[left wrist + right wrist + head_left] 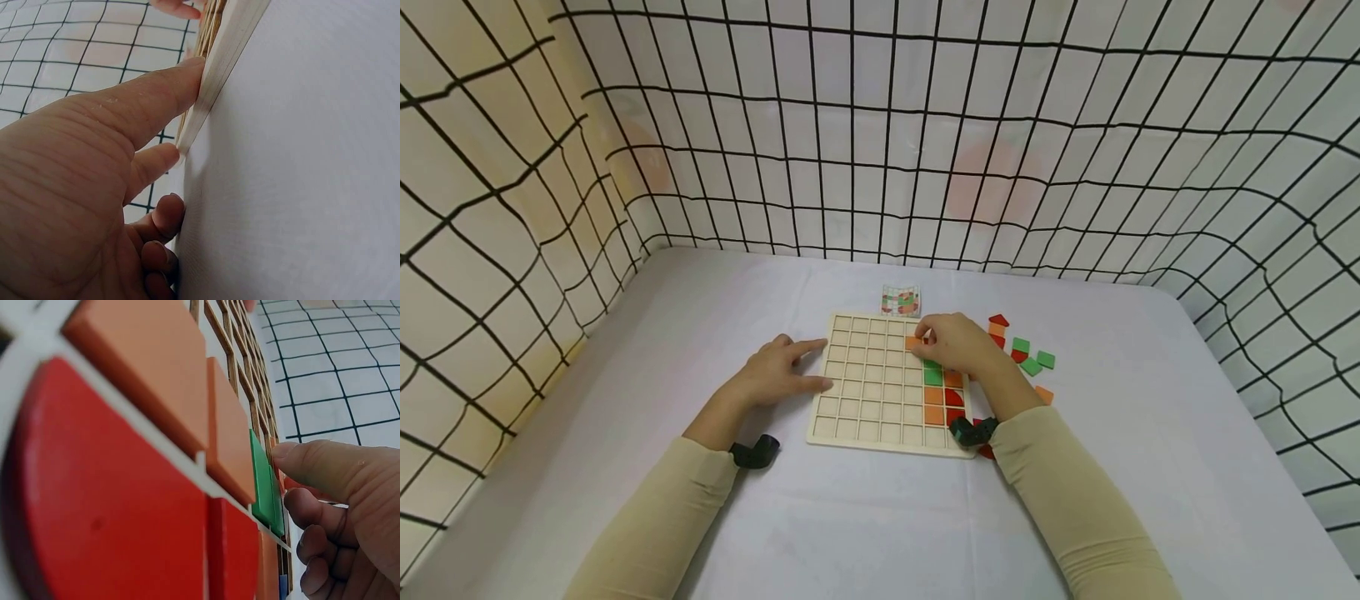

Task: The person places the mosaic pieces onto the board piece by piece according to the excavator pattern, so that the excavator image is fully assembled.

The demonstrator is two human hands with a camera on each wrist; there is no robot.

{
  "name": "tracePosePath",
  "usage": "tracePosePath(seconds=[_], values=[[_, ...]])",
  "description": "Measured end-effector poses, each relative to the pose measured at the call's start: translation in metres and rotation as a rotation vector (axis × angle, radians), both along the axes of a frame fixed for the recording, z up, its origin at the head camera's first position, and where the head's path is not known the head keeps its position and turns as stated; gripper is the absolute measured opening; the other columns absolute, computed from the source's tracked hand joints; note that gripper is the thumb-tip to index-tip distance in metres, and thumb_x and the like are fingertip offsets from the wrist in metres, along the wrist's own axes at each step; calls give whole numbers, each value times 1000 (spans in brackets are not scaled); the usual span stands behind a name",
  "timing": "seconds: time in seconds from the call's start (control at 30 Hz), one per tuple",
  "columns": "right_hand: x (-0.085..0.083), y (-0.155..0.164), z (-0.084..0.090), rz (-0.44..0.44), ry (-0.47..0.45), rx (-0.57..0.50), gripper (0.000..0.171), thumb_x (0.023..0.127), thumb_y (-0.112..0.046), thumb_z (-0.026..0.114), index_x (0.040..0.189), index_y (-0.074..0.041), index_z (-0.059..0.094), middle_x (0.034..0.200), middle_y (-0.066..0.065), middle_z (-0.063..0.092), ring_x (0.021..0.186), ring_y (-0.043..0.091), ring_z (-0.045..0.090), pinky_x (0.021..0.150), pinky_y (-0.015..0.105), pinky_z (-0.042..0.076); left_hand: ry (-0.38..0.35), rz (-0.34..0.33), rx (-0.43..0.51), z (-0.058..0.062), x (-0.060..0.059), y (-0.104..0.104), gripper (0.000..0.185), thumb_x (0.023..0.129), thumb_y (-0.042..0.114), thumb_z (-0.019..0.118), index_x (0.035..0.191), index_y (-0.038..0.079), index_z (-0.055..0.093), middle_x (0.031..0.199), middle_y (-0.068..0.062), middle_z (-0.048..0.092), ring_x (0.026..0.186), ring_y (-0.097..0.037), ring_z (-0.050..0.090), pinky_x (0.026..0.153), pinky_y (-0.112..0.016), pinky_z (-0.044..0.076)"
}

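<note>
A pale wooden grid board [867, 371] lies flat on the white cloth. My left hand [772, 372] is at its left side; in the left wrist view the thumb [169, 87] and forefinger touch the board's edge while the other fingers curl beside it. Over the board's upper right, my right hand [958, 343] pinches a small orange square tile [913, 342] between thumb and forefinger, at a grid cell. Green tiles [932, 377], orange tiles [933, 414] and red tiles [125, 500] fill cells of the right columns. My right wrist partly hides that side.
A small printed pattern card [900, 300] lies behind the board. Loose green tiles [1046, 360], red pieces [998, 320] and an orange tile [1044, 395] are scattered to the right. Black wire mesh [850, 142] surrounds the table's back and sides.
</note>
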State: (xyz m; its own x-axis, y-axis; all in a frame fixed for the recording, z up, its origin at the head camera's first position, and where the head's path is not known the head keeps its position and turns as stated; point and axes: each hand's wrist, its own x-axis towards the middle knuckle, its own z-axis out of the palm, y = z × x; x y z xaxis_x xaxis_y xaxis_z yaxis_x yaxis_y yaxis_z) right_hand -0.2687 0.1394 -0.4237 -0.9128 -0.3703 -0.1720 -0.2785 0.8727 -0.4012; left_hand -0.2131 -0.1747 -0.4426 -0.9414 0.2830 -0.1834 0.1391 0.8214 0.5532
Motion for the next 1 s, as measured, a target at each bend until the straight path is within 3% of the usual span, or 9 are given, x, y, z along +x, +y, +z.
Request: tracePosePath(seconds=[0.2,0.43,0.77,1.0], values=[[2,2,1,33,-14,-34,35,98,-37,67,126,-15,69,105,6,69,90,21,60,79,35,50,-12,6,3,-1,-2,0,81,85,54,76,155,26,47,108,-11,51,91,-24,44,71,-33,32],[-4,25,5,-52,-31,-69,36,102,-38,61,132,-18,64,99,6,65,75,21,57,62,31,46,-5,8,-5,0,-1,1,82,84,55,76,155,25,47,108,-11,51,90,-23,44,71,-33,33],[-25,82,4,-228,28,-44,37,105,-34,53,136,-14,59,118,16,64,90,27,60,71,34,51,6,7,-11,0,1,1,81,85,54,76,155,25,47,107,-11,51,90,-23,44,71,-33,33],[-29,113,-6,-264,26,-36,36,106,-26,47,138,-12,59,125,20,62,95,30,58,77,38,50,10,7,-7,-1,1,0,81,84,54,77,154,25,48,106,-10,51,89,-23,44,71,-33,33]])
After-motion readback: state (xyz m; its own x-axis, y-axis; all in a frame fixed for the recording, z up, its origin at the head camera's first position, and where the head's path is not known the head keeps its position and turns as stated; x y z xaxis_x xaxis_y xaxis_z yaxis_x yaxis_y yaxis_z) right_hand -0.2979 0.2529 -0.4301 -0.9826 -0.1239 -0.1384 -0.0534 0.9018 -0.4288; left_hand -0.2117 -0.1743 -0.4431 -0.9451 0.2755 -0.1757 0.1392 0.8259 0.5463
